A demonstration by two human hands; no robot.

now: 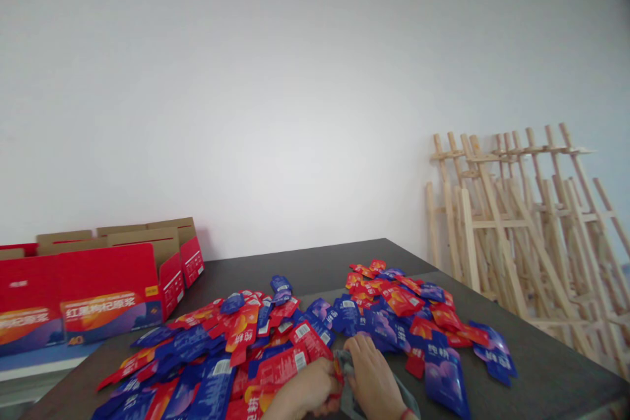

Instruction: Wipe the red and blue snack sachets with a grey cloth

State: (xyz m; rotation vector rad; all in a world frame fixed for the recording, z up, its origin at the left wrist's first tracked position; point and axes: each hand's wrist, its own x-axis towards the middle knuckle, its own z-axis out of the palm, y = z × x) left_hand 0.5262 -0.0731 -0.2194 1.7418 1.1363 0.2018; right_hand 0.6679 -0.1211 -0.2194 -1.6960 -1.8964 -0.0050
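Observation:
Near the bottom edge, my left hand [310,388] has its fingers curled around a red pouch [338,366], of which only a small part shows. Close beside it on the right, my right hand [371,374] is wrapped over a grey cloth [346,390], pressing it near that pouch. Part of the cloth spreads out to the right of the wrist. Left of my hands lies a large heap of red and blue pouches [243,328]. Beyond and to the right is a second heap of pouches [388,305], with a blue pouch [445,377] at its near side.
The pouches lie on a dark table [231,269] against a white wall [295,111]. Open red cartons [111,275] stand on a lower surface at the left. Several wooden easels [502,223] lean against the wall at the right, past the table's edge.

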